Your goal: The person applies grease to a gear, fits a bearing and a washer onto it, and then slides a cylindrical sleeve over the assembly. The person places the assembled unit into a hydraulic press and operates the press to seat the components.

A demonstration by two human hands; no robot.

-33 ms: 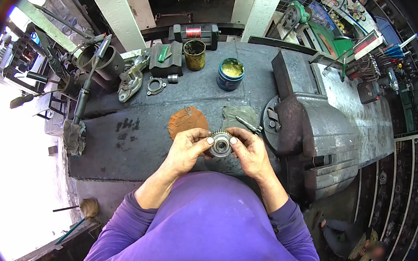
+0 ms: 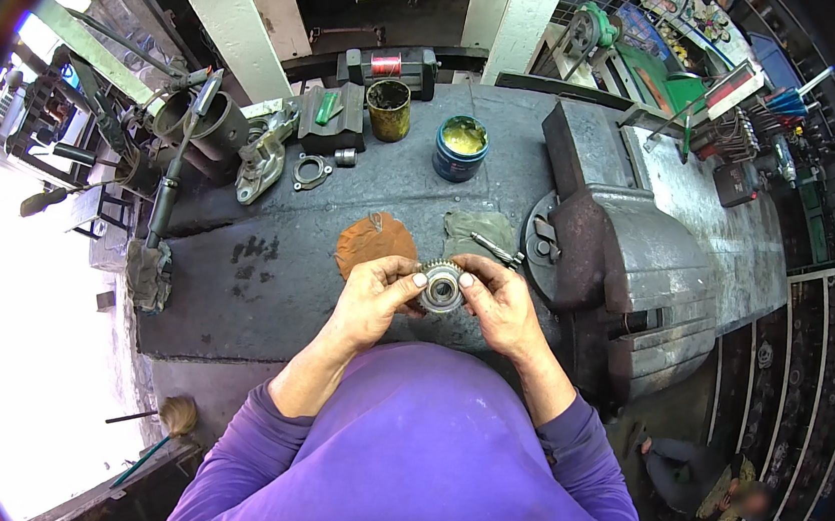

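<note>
Fingers of left hand (image 2: 374, 297) and right hand (image 2: 499, 304) pinch a toothed gear (image 2: 441, 285) between them, above bench (image 2: 264, 286). Beyond it: orange disc (image 2: 371, 239), rag (image 2: 475, 234), blue tin (image 2: 460, 148), vise (image 2: 618, 270).

A dark, grimy worktop (image 2: 264, 286) carries everything, with a big grey vise (image 2: 628, 271) at its right end. Just left of the vise lie a grey rag (image 2: 475, 234) and an orange disc (image 2: 374, 241). Farther back from the vise stand a blue tin (image 2: 460, 149) of yellowish grease and a rusty can (image 2: 389, 109). Well left of the vise lie a flange (image 2: 311, 171) and a metal casting (image 2: 265, 155).
</note>
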